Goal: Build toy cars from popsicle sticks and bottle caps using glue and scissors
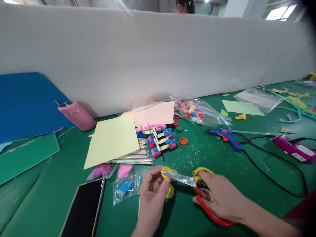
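Yellow bottle caps point(167, 172), low on the green table point(217, 154), pinched by the left hand point(152, 187), fingers curled upward. Scissors point(199, 187), blades closing on the caps from three o'clock, gripped through the red-and-yellow handles by the right hand point(222, 196). Glue gun point(225, 135) at one o'clock; phone point(84, 207) at eight o'clock.

White partition point(158, 56) behind green table point(202, 154)

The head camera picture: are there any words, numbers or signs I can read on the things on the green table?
No text can be read anywhere.
The black flat phone has a dark, blank screen.
The blue plastic glue gun and the purple-and-white plastic device show no readable label; any marks are too small and blurred.
The pink metal tumbler looks plain.
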A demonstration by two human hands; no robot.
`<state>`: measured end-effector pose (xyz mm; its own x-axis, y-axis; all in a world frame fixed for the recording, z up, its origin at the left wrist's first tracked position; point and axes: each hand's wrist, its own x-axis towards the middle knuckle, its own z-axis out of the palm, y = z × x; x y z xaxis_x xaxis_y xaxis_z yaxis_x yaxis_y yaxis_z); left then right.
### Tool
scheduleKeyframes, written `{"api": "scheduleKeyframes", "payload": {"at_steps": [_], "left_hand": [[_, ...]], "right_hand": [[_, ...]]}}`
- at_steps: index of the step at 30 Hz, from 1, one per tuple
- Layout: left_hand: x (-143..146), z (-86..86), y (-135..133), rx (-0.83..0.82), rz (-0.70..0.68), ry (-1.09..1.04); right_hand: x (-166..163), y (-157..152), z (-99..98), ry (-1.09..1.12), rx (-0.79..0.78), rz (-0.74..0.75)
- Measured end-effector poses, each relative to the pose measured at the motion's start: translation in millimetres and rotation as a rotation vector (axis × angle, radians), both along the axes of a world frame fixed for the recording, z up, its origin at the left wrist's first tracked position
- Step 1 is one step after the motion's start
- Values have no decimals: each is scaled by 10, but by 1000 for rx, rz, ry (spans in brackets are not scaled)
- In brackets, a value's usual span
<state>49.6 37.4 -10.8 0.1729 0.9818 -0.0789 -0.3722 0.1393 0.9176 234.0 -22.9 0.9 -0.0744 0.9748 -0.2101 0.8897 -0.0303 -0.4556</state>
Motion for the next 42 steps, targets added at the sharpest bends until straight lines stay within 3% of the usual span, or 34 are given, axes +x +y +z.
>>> {"api": "scheduleKeyframes", "payload": {"at_steps": [8,15,42], "left_hand": [[43,0,-9,-71,34,-24],[31,-21,37,-171,-6,-75],[-4,-77,23,-86,-48,8]], "right_hand": [[32,51,-47,92,-53,-130],[53,9,50,150,-48,-69],[39,28,-15,-9,30,14]]}}
